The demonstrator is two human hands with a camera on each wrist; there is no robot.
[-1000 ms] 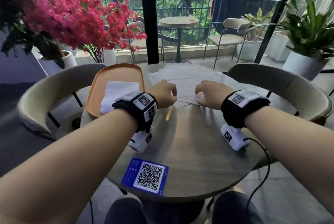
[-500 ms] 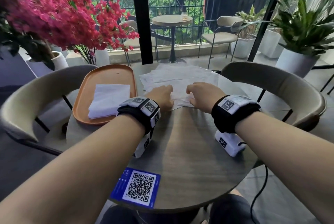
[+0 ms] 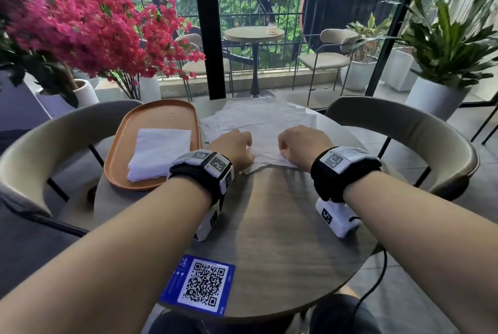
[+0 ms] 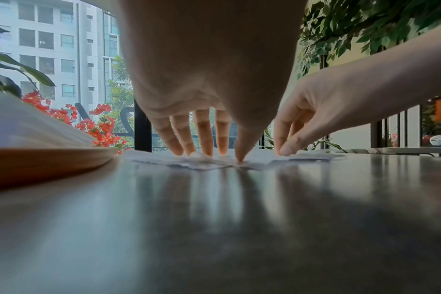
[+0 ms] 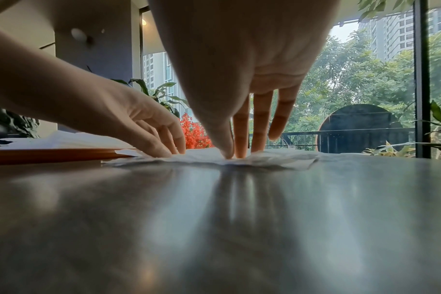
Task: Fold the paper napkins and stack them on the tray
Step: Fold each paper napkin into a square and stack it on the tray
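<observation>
On the round wooden table (image 3: 269, 226), a white paper napkin (image 3: 266, 145) lies on top of a loose pile of unfolded napkins (image 3: 258, 115). My left hand (image 3: 237, 145) and right hand (image 3: 301, 145) sit side by side at its crumpled near edge. Each pinches that edge between thumb and fingertips, as the left wrist view (image 4: 224, 157) and right wrist view (image 5: 233, 156) show. An orange oval tray (image 3: 161, 115) at the left holds a stack of folded napkins (image 3: 159, 153).
A blue QR-code card (image 3: 202, 284) lies at the table's front edge. Curved beige chairs stand at the left (image 3: 54, 129) and right (image 3: 404, 123). A pink flowering plant (image 3: 80, 32) rises behind the tray, and a glass wall stands beyond the table.
Both hands stay at the napkin's near edge, which now looks more bunched up. The head view has shifted slightly.
</observation>
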